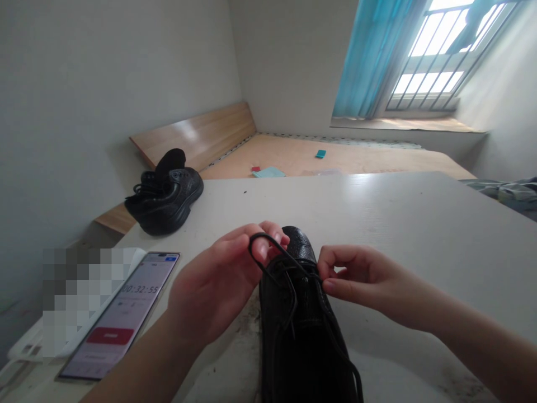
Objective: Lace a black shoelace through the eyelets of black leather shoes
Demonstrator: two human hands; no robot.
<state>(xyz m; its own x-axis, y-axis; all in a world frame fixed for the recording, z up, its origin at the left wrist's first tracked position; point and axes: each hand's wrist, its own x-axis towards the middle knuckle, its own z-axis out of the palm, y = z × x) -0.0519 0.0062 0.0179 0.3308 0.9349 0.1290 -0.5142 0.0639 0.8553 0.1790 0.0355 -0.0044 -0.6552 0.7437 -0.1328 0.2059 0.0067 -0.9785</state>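
Note:
A black leather shoe [293, 336] stands on the table between my hands, toe pointing away from me. Its dark shoelace [289, 254] rises in a loop over the shoe's front. My left hand [229, 280] is at the shoe's left side, with the loop caught at its thumb and curled fingers. On the other side, my right hand [361, 274] pinches the shoelace close to the eyelets, thumb against forefinger. A loose lace end hangs down the right side of the shoe.
Another black shoe [165, 193] rests on the far left of the white table [403, 224]. A phone [121, 313] showing a timer lies beside a white object [33, 341], partly blurred out. Behind the table is a wooden bed board [364, 159] with small items on it.

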